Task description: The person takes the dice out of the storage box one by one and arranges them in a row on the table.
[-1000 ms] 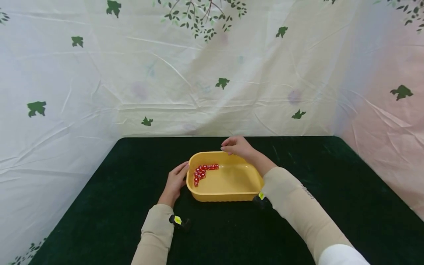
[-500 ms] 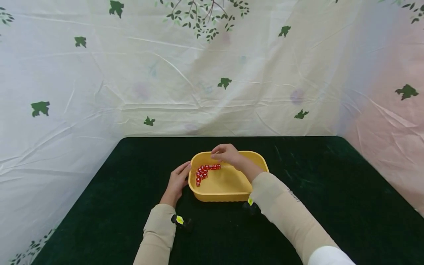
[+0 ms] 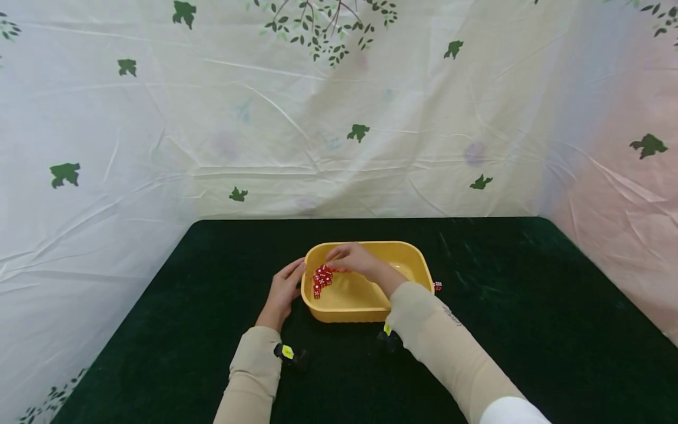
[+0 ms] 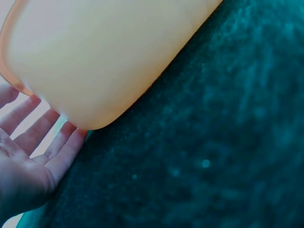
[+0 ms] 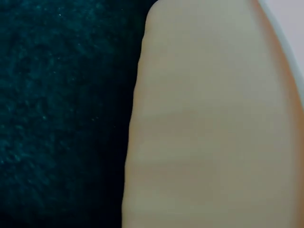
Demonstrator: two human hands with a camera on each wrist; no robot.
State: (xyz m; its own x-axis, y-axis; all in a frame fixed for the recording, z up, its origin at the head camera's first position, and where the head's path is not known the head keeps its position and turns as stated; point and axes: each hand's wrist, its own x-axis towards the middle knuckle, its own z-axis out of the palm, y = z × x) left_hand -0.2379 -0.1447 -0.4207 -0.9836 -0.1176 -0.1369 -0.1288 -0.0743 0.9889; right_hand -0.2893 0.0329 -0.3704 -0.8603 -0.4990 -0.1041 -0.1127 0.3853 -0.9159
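Note:
In the head view, a yellow plastic tub (image 3: 360,316) stands on the dark green cloth. Several red dice with white pips (image 3: 322,278) lie bunched along its left side. My left hand (image 3: 282,294) touches the tub's left end from outside; in the left wrist view its fingers (image 4: 35,130) stretch out to the wall. My right hand (image 3: 357,262) reaches over the tub, fingertips at the dice, thumb and fingers slightly apart. Part of the dice row is hidden behind it. Past the right rim, a small red die-like piece (image 3: 437,286) shows on the cloth.
The dark green cloth-covered table (image 3: 159,330) runs out around the tub. White patterned fabric (image 3: 296,135) hangs behind and at both sides. The right wrist view shows mainly the tub's outer wall (image 5: 209,118) and the cloth.
My right hand has moved left and down from the far rim to the dice. The red piece beyond the right rim has come out from behind my sleeve. My left hand stays put.

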